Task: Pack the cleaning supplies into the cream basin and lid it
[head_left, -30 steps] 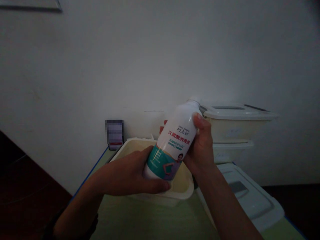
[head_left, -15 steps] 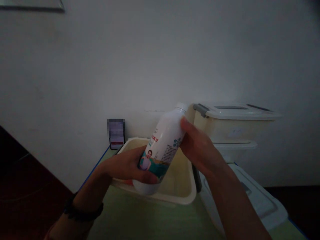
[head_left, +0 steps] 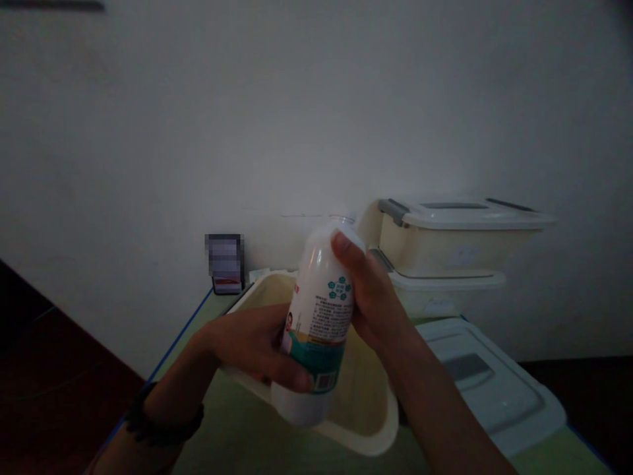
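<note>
A white bottle (head_left: 314, 303) is held in the air over the open-topped cream tub (head_left: 361, 442), leaning so that its neck points to the far side and slightly right, with its base toward the near left. Its plastic is smooth and glossy, with a pale streak of light down the left shoulder. The body is a straight cylinder that rounds in at the shoulder to a short, pale top; whether that is a cap or a bare neck is too faint to tell.

The label turned this way carries a cluster of small green hexagons high up, a block of fine dark print beneath it, then a thin tan stripe and a broad teal band with a barcode-like patch near its lower edge. A bit of red lettering and part of a small printed picture show at the left side. Below the teal, the base is plain white.

Both hands hold the bottle: the left hand (head_left: 257, 346) has its grip wrapped round the lower body, thumb across the teal, while the right hand (head_left: 373, 297) has its grip on the right side near the shoulder, thumb pressed on top. The tub rests on the green tabletop (head_left: 237, 435).
</note>
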`<move>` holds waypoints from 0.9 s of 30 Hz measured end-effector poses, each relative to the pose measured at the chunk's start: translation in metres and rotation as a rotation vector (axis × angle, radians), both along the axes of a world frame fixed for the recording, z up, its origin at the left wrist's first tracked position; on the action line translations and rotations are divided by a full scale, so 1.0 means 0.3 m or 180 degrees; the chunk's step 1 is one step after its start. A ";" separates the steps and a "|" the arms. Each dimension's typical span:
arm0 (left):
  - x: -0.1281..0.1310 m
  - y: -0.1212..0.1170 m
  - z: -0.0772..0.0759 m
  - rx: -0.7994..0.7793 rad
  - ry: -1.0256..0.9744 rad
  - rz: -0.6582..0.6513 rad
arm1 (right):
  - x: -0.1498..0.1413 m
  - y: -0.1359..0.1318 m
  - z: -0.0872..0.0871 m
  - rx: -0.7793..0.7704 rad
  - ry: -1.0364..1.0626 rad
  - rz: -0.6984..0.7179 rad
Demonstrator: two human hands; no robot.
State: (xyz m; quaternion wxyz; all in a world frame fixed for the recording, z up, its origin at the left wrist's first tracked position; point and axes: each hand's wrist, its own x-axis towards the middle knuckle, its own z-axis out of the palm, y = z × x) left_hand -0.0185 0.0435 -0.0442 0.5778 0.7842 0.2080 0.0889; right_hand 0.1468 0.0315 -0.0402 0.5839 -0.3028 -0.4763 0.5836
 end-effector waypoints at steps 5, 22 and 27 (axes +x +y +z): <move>-0.001 0.007 -0.015 0.0160 0.0113 -0.0118 | 0.000 0.009 -0.012 -0.0080 0.0136 -0.0025; 0.002 0.014 -0.028 0.0177 0.0058 -0.0181 | -0.002 0.024 -0.024 -0.0078 0.0203 -0.0079; 0.002 0.014 -0.030 0.0145 0.0073 -0.0192 | -0.002 0.022 -0.024 -0.0096 0.0254 -0.0051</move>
